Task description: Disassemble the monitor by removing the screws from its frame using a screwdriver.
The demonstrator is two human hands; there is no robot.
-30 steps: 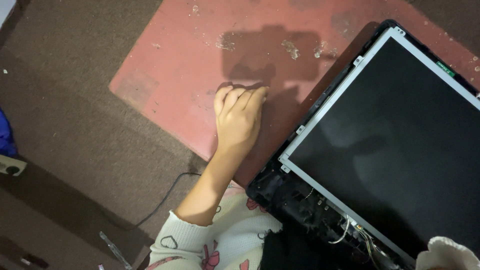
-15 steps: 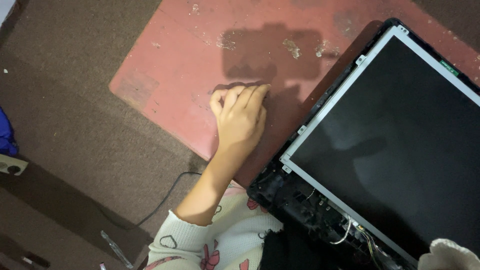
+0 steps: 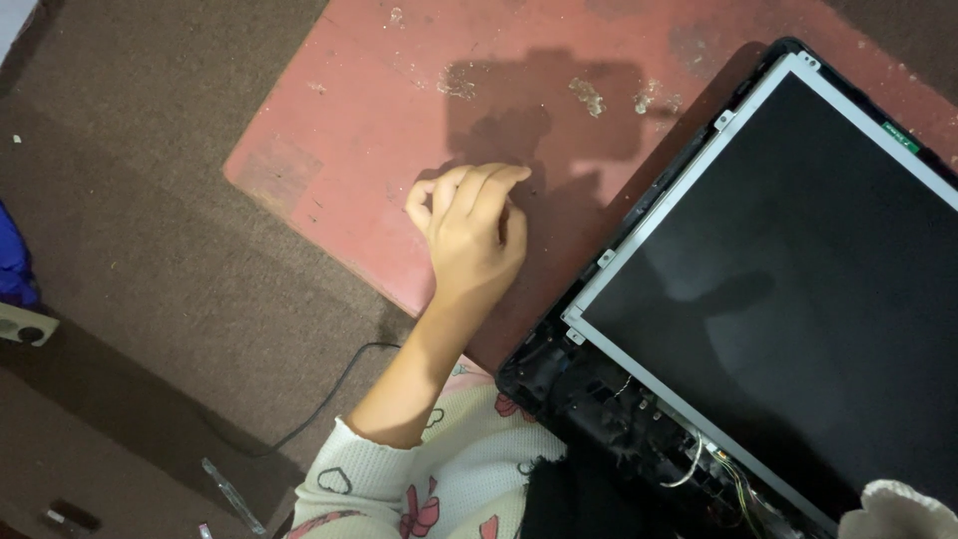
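Left hand beside opened laptop screen.
Left hand (image 3: pixel 471 235) rests on red mat (image 3: pixel 399 120), fingers curled together, holding nothing, near the laptop screen (image 3: pixel 788 299).

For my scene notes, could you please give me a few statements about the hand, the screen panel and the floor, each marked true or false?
1. The left hand rests with curled fingers on the red mat. True.
2. The screen panel is lit and showing a picture. False: it is dark.
3. Loose wires show at the panel's lower edge. True.
4. The left hand lies on top of the screen panel. False: it is beside it, on the mat.
5. A dark cable lies on the brown carpet. True.
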